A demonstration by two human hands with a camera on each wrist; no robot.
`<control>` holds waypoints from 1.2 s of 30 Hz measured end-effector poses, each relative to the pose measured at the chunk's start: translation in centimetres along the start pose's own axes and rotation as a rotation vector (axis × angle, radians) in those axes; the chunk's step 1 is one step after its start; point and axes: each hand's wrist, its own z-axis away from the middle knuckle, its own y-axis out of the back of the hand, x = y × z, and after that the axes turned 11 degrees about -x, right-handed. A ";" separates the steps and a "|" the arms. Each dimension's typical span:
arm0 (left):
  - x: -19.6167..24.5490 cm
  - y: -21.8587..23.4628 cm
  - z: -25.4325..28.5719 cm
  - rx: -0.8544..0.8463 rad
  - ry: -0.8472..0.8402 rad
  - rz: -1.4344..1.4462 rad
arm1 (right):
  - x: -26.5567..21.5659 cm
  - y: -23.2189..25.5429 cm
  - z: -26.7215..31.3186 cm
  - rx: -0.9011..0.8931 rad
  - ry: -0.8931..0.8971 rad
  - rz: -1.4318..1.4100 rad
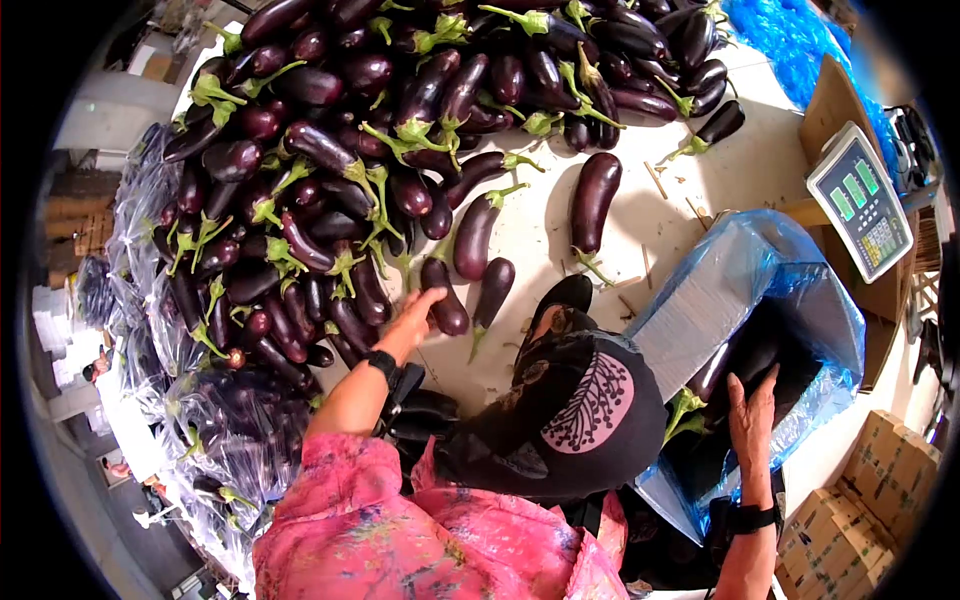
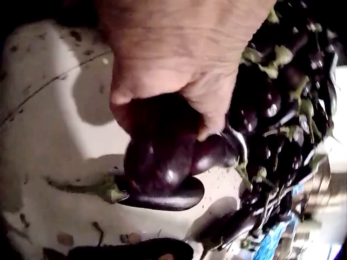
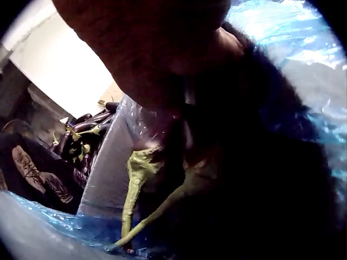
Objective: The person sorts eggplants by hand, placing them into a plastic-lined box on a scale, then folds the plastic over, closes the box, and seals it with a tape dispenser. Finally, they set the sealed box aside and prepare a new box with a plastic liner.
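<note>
L hand (image 1: 414, 322) gripping an eggplant (image 1: 446, 300) nr the table's (image 1: 548, 222) near edge, beside the pile (image 1: 320, 147) running along its left + far edges. R hand (image 1: 752, 425) inside blue-lined box (image 1: 690, 308) by the table's right edge, can't tell if gripping, too dark; scale (image 1: 858, 205) just beyond box.

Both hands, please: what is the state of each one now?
Left hand: holding an eggplant.
Right hand: in the box; grip cannot be told.
</note>
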 end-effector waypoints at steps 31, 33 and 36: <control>10.1 -41.4 24.4 -0.943 -0.475 -1.243 | 0.8 10.1 3.8 0.197 0.180 -0.491; 7.8 -43.1 24.0 -0.884 -0.539 -1.450 | 0.9 10.0 4.2 0.236 0.181 -0.380; 2.9 -43.3 21.5 -0.910 -0.577 -1.543 | 1.5 9.6 4.3 0.255 0.147 -0.294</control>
